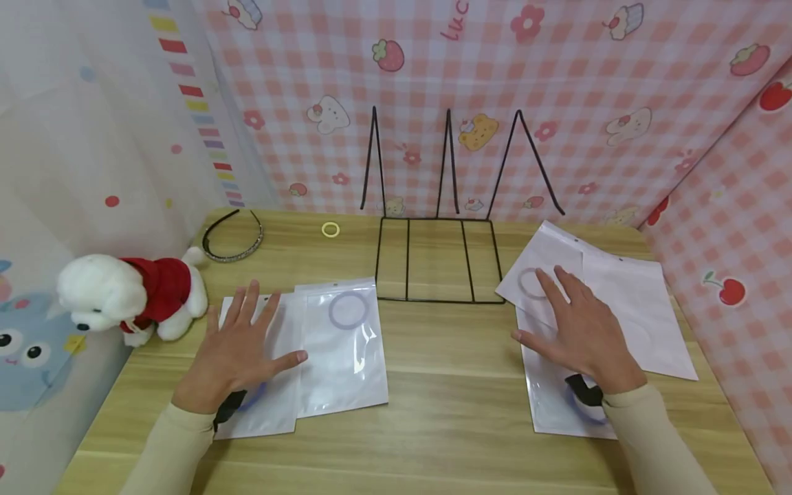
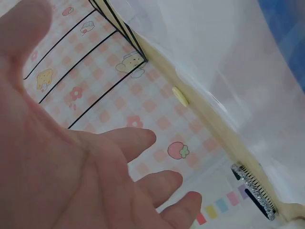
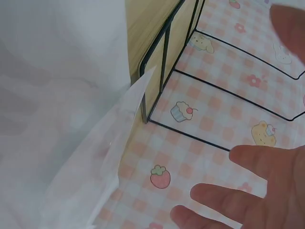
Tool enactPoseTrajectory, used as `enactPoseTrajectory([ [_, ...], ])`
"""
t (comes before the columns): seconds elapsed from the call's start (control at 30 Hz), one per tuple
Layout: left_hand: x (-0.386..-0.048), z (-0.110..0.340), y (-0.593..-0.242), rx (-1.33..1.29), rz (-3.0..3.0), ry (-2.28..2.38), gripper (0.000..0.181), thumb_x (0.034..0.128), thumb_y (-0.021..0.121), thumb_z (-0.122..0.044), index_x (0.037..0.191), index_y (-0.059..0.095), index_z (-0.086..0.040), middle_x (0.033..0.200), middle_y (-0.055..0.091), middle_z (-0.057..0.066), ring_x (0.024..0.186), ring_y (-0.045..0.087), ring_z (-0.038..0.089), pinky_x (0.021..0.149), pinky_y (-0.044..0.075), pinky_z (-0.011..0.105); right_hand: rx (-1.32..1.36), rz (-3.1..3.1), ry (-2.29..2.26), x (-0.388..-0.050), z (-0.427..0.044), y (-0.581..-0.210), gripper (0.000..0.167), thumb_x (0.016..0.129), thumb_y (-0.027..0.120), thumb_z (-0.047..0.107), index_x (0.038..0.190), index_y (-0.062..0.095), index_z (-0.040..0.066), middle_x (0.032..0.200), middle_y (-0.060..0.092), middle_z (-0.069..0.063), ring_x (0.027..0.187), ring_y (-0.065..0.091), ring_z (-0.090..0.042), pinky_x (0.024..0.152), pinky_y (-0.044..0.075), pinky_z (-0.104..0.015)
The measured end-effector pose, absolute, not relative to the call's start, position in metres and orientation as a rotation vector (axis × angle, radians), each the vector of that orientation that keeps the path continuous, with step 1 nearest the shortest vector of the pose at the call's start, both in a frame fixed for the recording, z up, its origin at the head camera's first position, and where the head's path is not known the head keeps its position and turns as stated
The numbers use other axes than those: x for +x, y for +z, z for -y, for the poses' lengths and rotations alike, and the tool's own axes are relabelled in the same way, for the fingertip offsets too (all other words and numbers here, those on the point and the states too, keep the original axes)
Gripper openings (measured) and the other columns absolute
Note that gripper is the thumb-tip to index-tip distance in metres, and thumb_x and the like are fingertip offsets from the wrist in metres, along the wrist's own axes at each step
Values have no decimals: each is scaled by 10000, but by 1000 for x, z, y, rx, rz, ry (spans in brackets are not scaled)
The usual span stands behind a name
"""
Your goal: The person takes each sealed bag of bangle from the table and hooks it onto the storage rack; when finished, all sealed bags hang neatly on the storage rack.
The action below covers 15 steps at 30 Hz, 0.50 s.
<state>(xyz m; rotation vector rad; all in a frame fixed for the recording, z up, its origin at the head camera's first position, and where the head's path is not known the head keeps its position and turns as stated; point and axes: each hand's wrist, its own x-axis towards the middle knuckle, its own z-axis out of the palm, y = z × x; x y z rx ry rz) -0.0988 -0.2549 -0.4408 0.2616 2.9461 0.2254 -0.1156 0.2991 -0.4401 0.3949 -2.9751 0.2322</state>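
Note:
My left hand [image 1: 238, 354] is spread palm down over two overlapping white plastic pouches [image 1: 340, 364]. A pale purple ring shape [image 1: 332, 313] shows on the right one, and a blue curve [image 1: 260, 397] shows beside the left wrist. Over on the right, my right hand [image 1: 584, 333] hovers or rests, fingers apart, above several overlapping white pouches [image 1: 643, 309]. A grey ring shape [image 1: 522, 283] appears at its fingertips. Neither hand grips anything. Whether the palms touch the pouches cannot be told; both wrist views show straight fingers.
A black wire rack [image 1: 407, 261] stands at the back middle of the wooden table [image 1: 445, 426]. A glittery headband [image 1: 235, 258] and a small yellow ring [image 1: 324, 229] lie at the back left. A white plush dog [image 1: 163, 289] in red sits at the left edge.

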Motion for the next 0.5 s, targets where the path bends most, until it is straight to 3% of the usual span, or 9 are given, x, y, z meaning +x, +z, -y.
enactPoseTrajectory([
  [0.2, -103, 258, -442, 346, -2960, 253, 1140, 907, 576, -817, 1669, 262, -30, 1745, 83, 299, 1591, 151, 529, 1222, 137, 764, 402, 2964, 307, -127, -292, -442, 1012, 903, 712, 657, 1669, 317, 125, 1630, 418, -254, 1334, 535, -492, 868, 534, -678],
  [0.37, -108, 260, -444, 417, -2941, 363, 1007, 954, 674, -644, 1660, 294, -36, 1737, 162, 282, 1539, 281, 535, 1168, 341, 714, 412, 2947, 476, -140, -285, -447, 904, 957, 726, 517, 1655, 338, 95, 1577, 481, -260, 1391, 499, -465, 984, 506, -671],
  [0.5, -113, 262, -448, 436, -2927, 435, 928, 973, 682, -599, 1658, 323, -87, 1726, 221, 263, 1517, 330, 531, 1136, 386, 711, 447, 2942, 592, -154, -276, -451, 838, 993, 714, 451, 1635, 362, 42, 1565, 498, -272, 1417, 486, -461, 1094, 448, -649],
])
